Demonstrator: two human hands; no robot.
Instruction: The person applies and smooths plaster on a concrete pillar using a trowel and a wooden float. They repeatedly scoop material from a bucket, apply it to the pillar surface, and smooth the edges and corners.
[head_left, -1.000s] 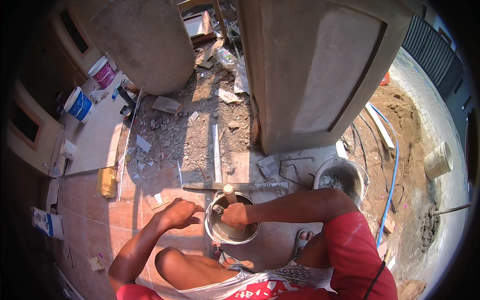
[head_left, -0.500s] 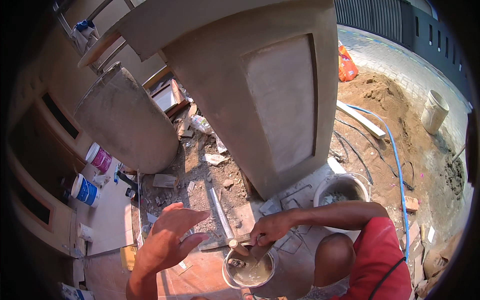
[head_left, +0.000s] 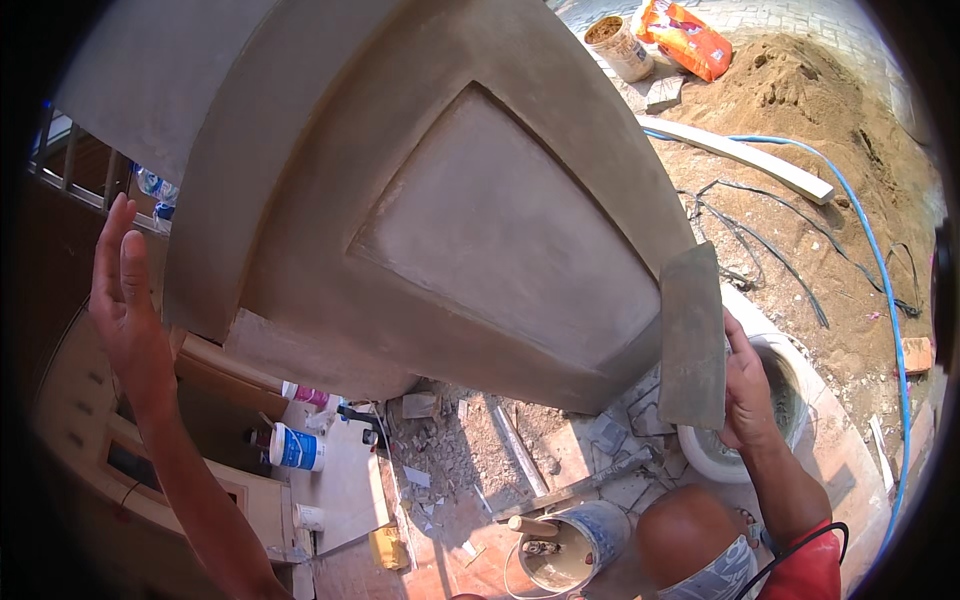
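Note:
My right hand (head_left: 748, 395) grips a plastering trowel (head_left: 692, 340), its flat grey rectangular blade held upright at the lower right edge of the plastered pillar (head_left: 590, 385). I cannot tell whether the blade touches the pillar. The trowel's handle is hidden behind the blade and fingers. A trapezoid recessed panel (head_left: 510, 230) lies in the pillar's face. My left hand (head_left: 130, 275) is raised at the far left, fingers stretched out and holding nothing. Below stands a small bucket (head_left: 602, 530) of greyish liquid, with a wooden-handled tool (head_left: 533, 526) resting in it.
A larger pale bucket (head_left: 715, 462) stands behind my right wrist. On the right are a sand heap (head_left: 800, 95), a blue hose (head_left: 868, 205), black cables (head_left: 770, 250) and a white plank (head_left: 740, 152). Rubble (head_left: 465, 445) and paint pails (head_left: 297, 448) lie lower left.
My right hand has lifted the trowel out of the small bucket, up and right to the pillar. My left hand has moved up and left. The view has shifted closer to the pillar.

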